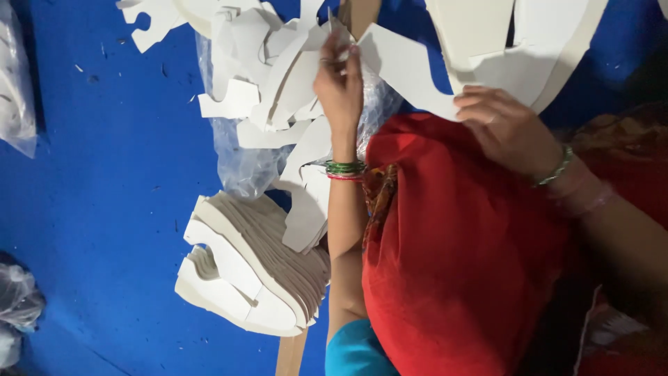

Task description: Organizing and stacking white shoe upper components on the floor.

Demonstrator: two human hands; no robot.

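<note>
My left hand (339,82) is raised with its fingers pinched on the edge of a white cut-out sheet piece (407,69). Green and red bangles circle that wrist. My right hand (506,129), with a green bangle at the wrist, grips the same white piece at its lower right end, over a larger white sheet (529,63). Loose white offcuts (278,83) lie in a heap just left of my left hand. Whether a tool is in my left hand is unclear.
A fanned stack of white cut shapes (257,271) lies on the blue floor covering (104,195). A clear plastic bag (243,163) sits under the offcuts. Red cloth (452,251) covers my lap. Clear plastic bags (14,83) lie at the left edge; a wooden strip (291,355) runs beneath.
</note>
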